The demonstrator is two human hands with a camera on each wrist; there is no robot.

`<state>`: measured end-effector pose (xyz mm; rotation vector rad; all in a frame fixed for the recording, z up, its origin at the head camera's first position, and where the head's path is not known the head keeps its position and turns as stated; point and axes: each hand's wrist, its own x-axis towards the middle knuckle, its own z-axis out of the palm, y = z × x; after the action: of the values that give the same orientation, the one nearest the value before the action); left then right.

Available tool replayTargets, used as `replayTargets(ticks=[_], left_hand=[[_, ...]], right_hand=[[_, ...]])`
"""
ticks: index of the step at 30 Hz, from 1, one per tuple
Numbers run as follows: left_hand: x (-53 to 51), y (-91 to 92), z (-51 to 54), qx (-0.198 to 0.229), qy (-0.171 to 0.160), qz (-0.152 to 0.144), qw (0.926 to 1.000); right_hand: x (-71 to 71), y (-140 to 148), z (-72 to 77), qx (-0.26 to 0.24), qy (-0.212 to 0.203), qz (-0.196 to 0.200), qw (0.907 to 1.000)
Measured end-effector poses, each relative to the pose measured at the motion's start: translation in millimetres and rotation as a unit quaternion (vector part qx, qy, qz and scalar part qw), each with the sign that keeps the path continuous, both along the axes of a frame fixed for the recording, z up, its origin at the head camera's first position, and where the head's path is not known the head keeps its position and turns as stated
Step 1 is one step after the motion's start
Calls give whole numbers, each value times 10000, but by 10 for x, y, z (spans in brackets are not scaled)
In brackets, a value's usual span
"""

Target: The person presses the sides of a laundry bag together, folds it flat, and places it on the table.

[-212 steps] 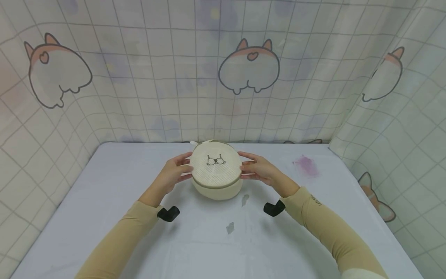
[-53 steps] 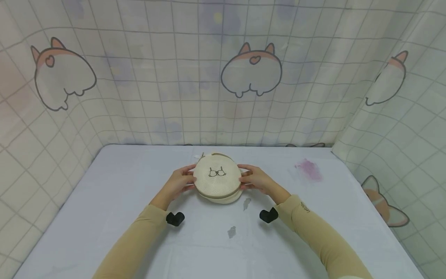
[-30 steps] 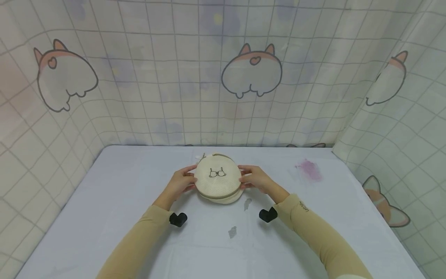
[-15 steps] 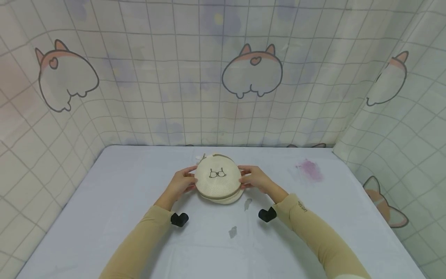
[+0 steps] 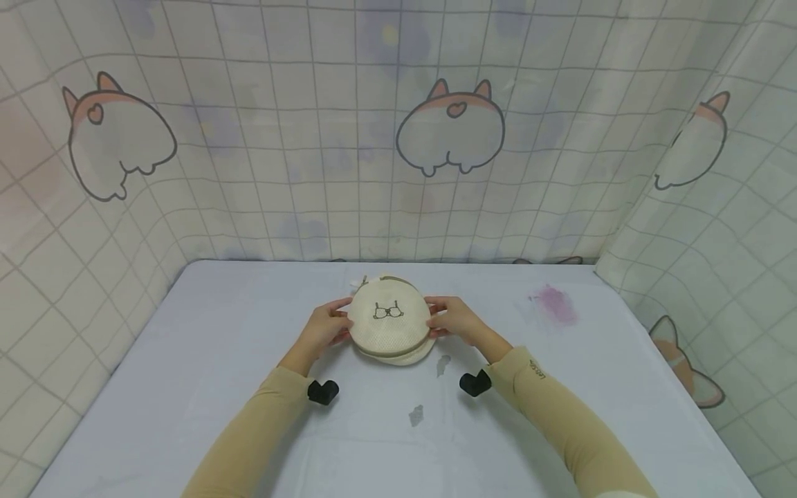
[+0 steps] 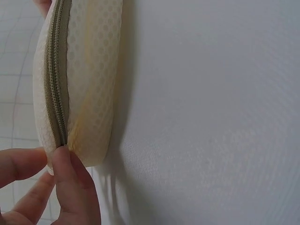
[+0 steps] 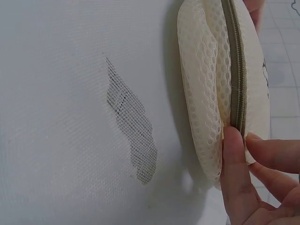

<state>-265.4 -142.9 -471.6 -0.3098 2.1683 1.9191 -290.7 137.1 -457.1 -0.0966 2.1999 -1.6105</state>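
Pinching with thumb and fingers, the left hand [image 5: 320, 331] held a mesh bag [image 5: 389, 330] near the table's [image 5: 373, 449] back edge; the right hand [image 5: 459, 322] pinched its opposite side. Its zipper [image 6: 57, 93] looked closed where visible; letting go seemed left to do.

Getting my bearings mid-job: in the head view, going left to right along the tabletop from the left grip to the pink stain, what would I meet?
Left grip → round cream mesh pouch → right grip → pink stain.
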Motion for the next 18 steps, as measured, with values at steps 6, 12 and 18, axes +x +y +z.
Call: replayTargets(ticks=[6, 12, 18], left_hand=[[-15, 0, -13, -45, -2, -30, 10000], [-9, 15, 4, -321, 124, -160, 9993], [16, 14, 44, -722, 247, -290, 9967]], right_hand=[[1, -9, 6, 273, 168, 78, 9995], [3, -15, 49, 660, 390, 242, 9968], [-3, -21, 90, 1095, 622, 359, 9914]])
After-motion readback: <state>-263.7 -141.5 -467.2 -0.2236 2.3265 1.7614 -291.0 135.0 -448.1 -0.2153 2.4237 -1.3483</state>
